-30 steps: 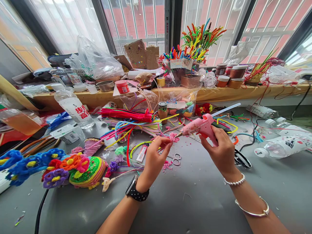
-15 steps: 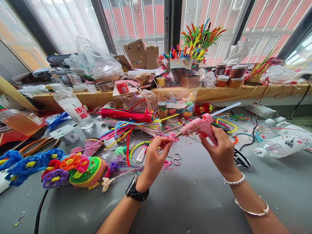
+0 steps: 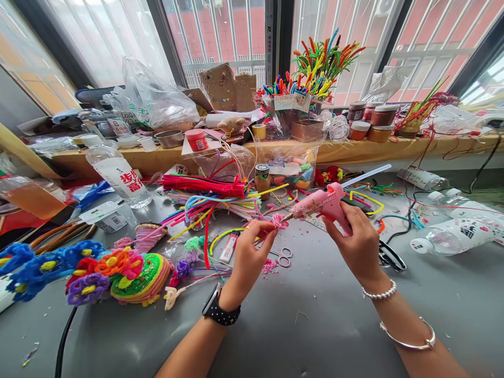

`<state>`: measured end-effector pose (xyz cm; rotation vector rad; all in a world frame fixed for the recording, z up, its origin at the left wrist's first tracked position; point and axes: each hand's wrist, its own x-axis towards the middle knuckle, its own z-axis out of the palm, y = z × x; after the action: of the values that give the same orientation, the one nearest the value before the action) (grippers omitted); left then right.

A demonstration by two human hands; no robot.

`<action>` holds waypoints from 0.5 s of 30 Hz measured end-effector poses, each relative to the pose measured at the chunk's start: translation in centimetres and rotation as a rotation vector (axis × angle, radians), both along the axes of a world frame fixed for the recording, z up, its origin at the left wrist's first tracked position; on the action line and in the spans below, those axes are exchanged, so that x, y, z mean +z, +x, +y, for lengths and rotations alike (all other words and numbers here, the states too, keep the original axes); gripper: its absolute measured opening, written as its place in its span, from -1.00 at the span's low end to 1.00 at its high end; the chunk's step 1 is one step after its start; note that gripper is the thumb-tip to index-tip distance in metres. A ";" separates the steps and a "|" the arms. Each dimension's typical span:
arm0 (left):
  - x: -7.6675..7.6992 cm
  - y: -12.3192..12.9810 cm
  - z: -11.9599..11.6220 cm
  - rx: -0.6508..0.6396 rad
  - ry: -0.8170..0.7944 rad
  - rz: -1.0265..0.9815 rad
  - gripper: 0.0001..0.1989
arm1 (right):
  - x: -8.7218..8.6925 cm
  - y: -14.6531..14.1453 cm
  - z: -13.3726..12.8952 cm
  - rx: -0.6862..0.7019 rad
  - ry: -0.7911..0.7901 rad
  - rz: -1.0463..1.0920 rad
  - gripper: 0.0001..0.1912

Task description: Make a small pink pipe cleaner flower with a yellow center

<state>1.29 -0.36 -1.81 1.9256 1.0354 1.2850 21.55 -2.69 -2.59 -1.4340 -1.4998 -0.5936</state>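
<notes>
My left hand pinches a small pink fuzzy flower, apparently of pipe cleaner, between thumb and fingertips. My right hand is wrapped round the handle of a pink hot glue gun, and a clear glue stick sticks out of its back end. The gun's nozzle points left and meets the pink flower, as far as I can see. Under my hands lie small scissors and a scatter of pink fuzz clippings on the grey table.
Bundled red pipe cleaners lie behind my left hand. Colourful fuzzy flowers fill the left side. An upright water bottle stands back left; several bottles lie at the right. Black-framed glasses rest beside my right wrist. Jars line the sill.
Almost nothing differs. The glue gun has shifted very slightly, its nozzle staying at the pink flower, and both hands keep their grip.
</notes>
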 end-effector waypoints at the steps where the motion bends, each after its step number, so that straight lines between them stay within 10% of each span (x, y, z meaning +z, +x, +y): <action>1: 0.0 0.0 0.0 0.001 0.002 0.001 -0.91 | 0.0 0.0 0.0 0.001 -0.001 0.003 -0.63; 15: 0.1 0.0 0.0 0.003 0.007 -0.005 -0.90 | -0.1 0.1 0.0 -0.003 0.032 -0.020 -0.63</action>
<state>1.26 -0.35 -1.72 1.9263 1.0330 1.2962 21.63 -2.65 -2.67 -1.4104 -1.4975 -0.6328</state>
